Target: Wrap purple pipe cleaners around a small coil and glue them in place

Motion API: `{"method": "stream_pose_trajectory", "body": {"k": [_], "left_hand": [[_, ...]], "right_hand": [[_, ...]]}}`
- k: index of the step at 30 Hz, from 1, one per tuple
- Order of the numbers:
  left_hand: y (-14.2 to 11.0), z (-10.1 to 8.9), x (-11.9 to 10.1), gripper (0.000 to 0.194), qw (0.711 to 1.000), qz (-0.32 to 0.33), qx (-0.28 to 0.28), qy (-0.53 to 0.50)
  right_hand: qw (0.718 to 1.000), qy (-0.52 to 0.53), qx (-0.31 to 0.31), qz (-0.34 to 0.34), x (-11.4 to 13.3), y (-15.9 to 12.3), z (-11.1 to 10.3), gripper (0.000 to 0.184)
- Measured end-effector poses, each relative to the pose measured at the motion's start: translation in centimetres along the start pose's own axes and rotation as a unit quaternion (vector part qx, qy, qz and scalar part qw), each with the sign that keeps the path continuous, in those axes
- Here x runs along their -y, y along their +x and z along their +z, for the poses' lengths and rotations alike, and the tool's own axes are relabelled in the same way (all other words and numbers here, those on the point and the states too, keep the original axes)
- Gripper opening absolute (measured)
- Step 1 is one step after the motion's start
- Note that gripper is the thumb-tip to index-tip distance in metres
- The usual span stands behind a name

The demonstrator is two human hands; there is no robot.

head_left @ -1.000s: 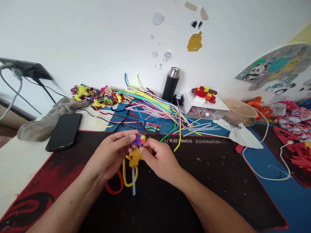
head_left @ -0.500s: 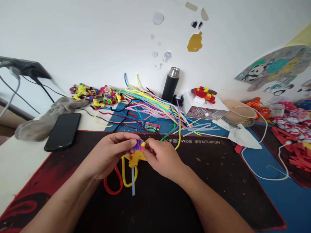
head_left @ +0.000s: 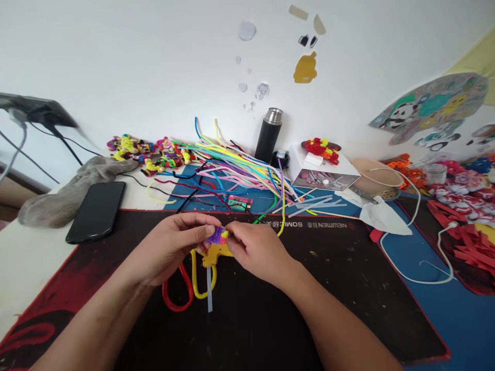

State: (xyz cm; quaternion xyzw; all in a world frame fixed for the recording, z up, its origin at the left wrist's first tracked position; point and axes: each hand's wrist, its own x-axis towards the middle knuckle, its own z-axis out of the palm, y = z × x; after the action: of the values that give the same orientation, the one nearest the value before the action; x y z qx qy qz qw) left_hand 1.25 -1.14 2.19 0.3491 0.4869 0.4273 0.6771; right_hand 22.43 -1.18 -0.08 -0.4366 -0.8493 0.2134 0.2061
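Note:
Between thumb and fingers, my left hand (head_left: 170, 245) grips a small wound pipe-cleaner piece (head_left: 215, 235), purple with a yellow and pink end. My right hand (head_left: 259, 251) is closed at that yellow end, its fingertips pinched and partly hidden; what sits between them is too small to make out. Under both hands lies a yellow glue gun (head_left: 211, 255), a translucent glue stick (head_left: 209, 291) poking out of it toward me. Beside it on the mat are two handle loops, one red (head_left: 188, 296) and one yellow (head_left: 195, 281), which look like scissors.
Many loose pipe cleaners (head_left: 235, 167) are heaped behind the black mat (head_left: 348, 309). A black thermos (head_left: 268, 136) and a white drawer box (head_left: 325, 170) stand by the wall. At left lies a phone (head_left: 96, 211); finished pipe-cleaner figures (head_left: 129, 147) sit behind it.
The piece has turned slightly in my fingers, so more purple winding shows. My right fingertips have shifted a little on its yellow end. The whole view has moved slightly.

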Motion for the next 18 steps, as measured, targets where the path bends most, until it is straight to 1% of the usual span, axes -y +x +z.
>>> {"method": "stream_pose_trajectory", "body": {"k": [2,5,8,12,15,18], "left_hand": [[-0.14,0.01,-0.11,0.033,1.0,-0.005,0.019,0.013],[-0.27,-0.13,-0.23,0.032,0.998,-0.004,0.042,0.038],[-0.3,-0.43,-0.25,0.031,0.995,0.002,0.062,0.08],[-0.39,-0.62,-0.11,0.028,0.985,0.031,0.071,0.151],[-0.46,-0.51,-0.07,0.026,0.979,0.046,0.082,0.183],[-0.44,-0.32,-0.05,0.021,0.971,0.072,0.078,0.212]], "right_hand": [[1.0,0.01,-0.005,-0.005,-0.12,-0.01,-0.08,0.009],[1.0,0.02,-0.007,-0.013,-0.31,0.0,-0.21,0.012],[1.0,0.008,-0.006,-0.025,-0.56,0.02,-0.29,0.014],[0.999,-0.028,-0.001,-0.029,-0.84,0.07,-0.29,0.014],[0.999,-0.047,0.001,-0.028,-0.89,0.06,-0.27,0.013],[0.998,-0.062,0.002,-0.027,-0.82,0.03,-0.28,0.013]]}}
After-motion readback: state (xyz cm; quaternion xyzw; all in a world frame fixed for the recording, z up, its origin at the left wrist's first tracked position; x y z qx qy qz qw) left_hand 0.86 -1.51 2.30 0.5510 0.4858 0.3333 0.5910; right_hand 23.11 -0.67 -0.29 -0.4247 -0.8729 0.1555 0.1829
